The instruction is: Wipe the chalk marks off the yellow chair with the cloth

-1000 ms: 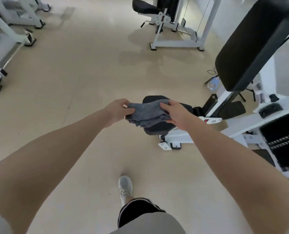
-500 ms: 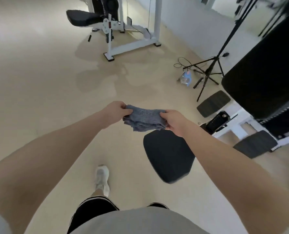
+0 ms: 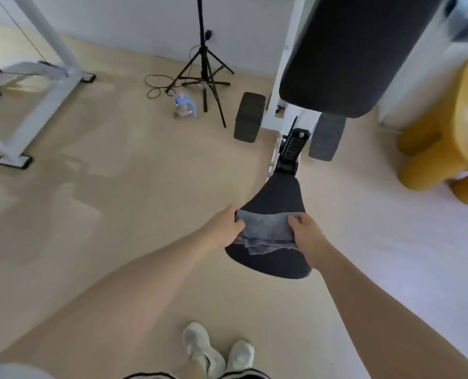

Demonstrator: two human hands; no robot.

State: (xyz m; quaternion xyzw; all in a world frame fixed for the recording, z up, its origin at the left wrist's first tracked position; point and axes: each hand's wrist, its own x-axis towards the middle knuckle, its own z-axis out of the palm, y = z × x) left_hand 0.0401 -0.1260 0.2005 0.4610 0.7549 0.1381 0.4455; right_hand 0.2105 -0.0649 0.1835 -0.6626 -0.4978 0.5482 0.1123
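Note:
A folded grey cloth [image 3: 265, 232] hangs between my two hands in front of me. My left hand [image 3: 223, 225] pinches its left edge and my right hand [image 3: 308, 236] pinches its right edge. The yellow chair [image 3: 446, 138] stands at the far right edge, partly cut off by the frame, well beyond my right hand. From here I can make out no chalk marks on it.
Directly under the cloth is the black padded seat [image 3: 276, 198] of a white gym machine, with its black back pad [image 3: 347, 50] above. A black tripod [image 3: 202, 67], a cable and a water bottle [image 3: 183, 105] lie on the floor to the left. My white shoes [image 3: 216, 351] are below.
My view has swung to the right: the yellow chair has come into sight and the black seat now lies straight ahead. Both hands keep the same hold on the cloth.

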